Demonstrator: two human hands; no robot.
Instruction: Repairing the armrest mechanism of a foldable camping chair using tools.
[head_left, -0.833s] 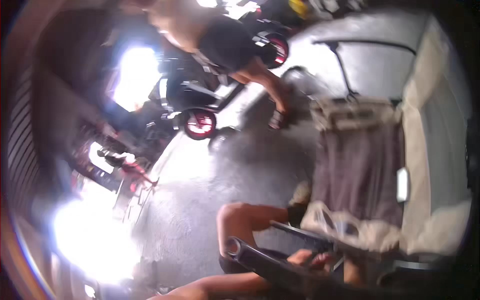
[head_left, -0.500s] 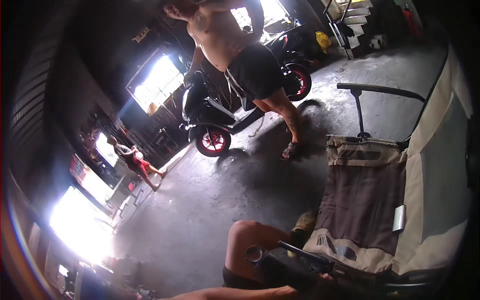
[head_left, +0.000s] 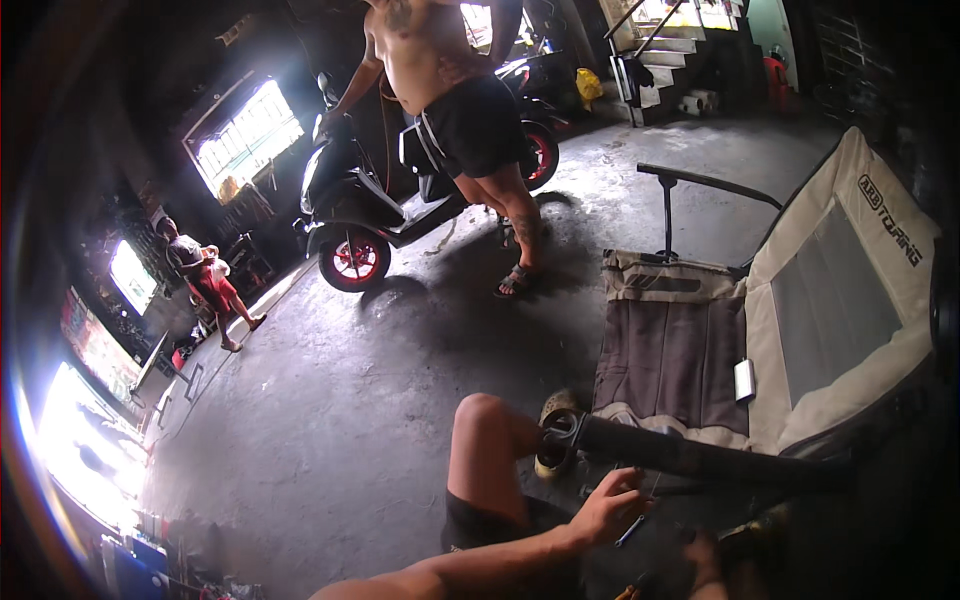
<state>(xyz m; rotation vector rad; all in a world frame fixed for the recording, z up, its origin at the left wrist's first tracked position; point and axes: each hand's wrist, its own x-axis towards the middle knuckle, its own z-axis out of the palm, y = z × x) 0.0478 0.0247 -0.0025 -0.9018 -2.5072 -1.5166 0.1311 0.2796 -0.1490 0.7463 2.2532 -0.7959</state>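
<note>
My left hand (head_left: pixel 610 505) has bent fingers at a thin piece beneath the black tubular bar (head_left: pixel 690 450); what they hold is hard to make out. A small wrench (head_left: pixel 630 530) lies just below those fingers. My right hand (head_left: pixel 702 555) is low in shadow at the right, its fingers unclear. The beige and brown folding chair (head_left: pixel 670 370) rests in front of me, its side panel raised at the right, with a small pale object (head_left: pixel 743 379) on it. My bare knee (head_left: pixel 478 425) is left of the bar, beside a shoe (head_left: pixel 552 445).
A shirtless person (head_left: pixel 430 80) stands by a black scooter (head_left: pixel 355 220) with red wheels. Another person (head_left: pixel 200 280) in red shorts stands at the left near bright windows (head_left: pixel 245 135). Concrete stairs (head_left: pixel 655 75) and a yellow bag (head_left: pixel 590 90) are at the back.
My left hand has risen into clearer view below the bar, which now sits higher and flatter. The view has shifted. The shirtless person has straightened, and the person in red shorts has turned slightly.
</note>
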